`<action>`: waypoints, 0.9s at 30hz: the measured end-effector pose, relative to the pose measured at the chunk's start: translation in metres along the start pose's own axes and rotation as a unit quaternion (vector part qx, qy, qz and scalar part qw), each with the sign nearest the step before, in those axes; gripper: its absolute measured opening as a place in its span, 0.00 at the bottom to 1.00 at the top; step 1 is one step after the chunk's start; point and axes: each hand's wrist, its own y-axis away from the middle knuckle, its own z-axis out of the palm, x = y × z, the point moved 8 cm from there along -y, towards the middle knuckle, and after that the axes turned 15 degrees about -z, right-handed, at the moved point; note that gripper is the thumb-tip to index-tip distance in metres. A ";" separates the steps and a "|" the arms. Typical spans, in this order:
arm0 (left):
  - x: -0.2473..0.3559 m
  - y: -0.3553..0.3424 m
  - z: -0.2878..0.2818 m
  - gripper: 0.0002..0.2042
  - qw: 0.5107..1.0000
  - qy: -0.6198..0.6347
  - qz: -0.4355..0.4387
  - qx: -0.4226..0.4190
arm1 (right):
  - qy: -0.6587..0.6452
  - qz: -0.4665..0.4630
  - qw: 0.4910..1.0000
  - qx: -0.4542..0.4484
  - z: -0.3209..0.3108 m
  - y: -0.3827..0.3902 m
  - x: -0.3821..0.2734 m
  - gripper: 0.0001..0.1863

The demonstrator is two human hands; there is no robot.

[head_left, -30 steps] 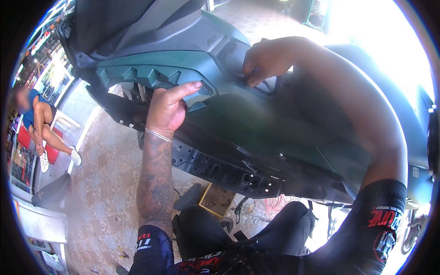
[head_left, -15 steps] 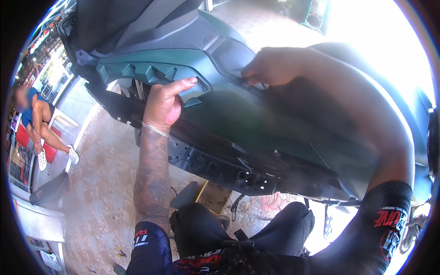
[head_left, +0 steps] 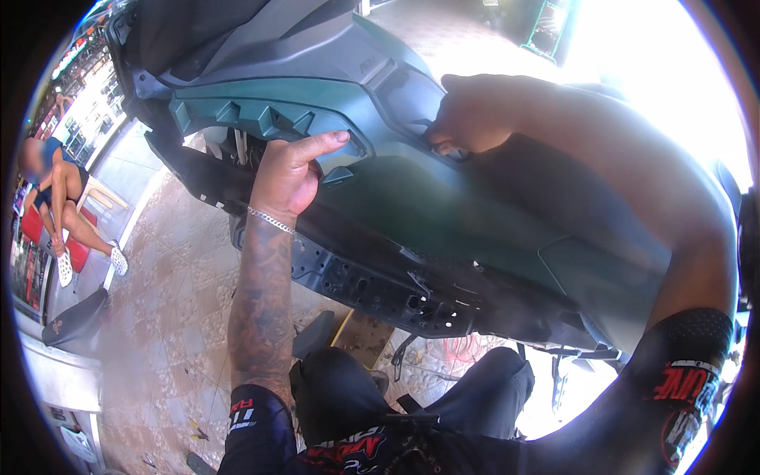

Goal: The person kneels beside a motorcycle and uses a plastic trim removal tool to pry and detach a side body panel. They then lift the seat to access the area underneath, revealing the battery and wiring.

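Note:
A scooter's dark green side panel (head_left: pixel 443 194) spans the middle of the view, with a lighter green ribbed trim piece (head_left: pixel 328 96) along its left part. My left hand (head_left: pixel 291 176) is closed on the panel's left end. Its thumb lies stretched over the outer face, while its fingers go behind the edge, out of sight. At the upper edge of the panel, below the grey body cover (head_left: pixel 396 91), my right hand (head_left: pixel 477 119) is bent down with curled fingers. Its fingertips press close to the seam; what they pinch, if anything, is hidden.
Below the panel runs a black perforated underbody part (head_left: pixel 356 281). A yellow-edged tray (head_left: pixel 356 336) and a reddish coiled wire (head_left: pixel 459 348) lie near my knees. At the left a person (head_left: pixel 59 190) sits on a red seat, beside a dark saddle-like piece (head_left: pixel 75 318) on the tiled floor.
My right hand has shifted slightly right along the panel's upper edge, its fingers more curled. The left hand keeps its hold. The whole view has moved a little.

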 end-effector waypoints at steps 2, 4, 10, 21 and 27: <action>0.000 0.001 0.002 0.07 1.000 0.002 0.005 -0.008 | -0.009 -0.003 1.000 -0.001 0.002 -0.003 -0.001 0.18; 0.000 0.002 0.003 0.07 1.000 0.014 -0.002 -0.017 | -0.079 0.013 0.997 0.024 0.010 -0.001 -0.001 0.20; 0.001 0.002 0.008 0.07 0.999 0.037 -0.005 -0.036 | -0.265 0.048 0.958 0.104 0.011 0.006 0.014 0.22; -0.001 0.002 0.004 0.08 0.999 0.031 -0.020 -0.011 | -0.084 -0.015 0.994 0.074 -0.004 0.003 -0.005 0.23; -0.002 0.001 0.006 0.08 0.998 0.049 -0.033 -0.015 | 0.031 -0.003 0.999 0.032 -0.012 0.005 -0.008 0.24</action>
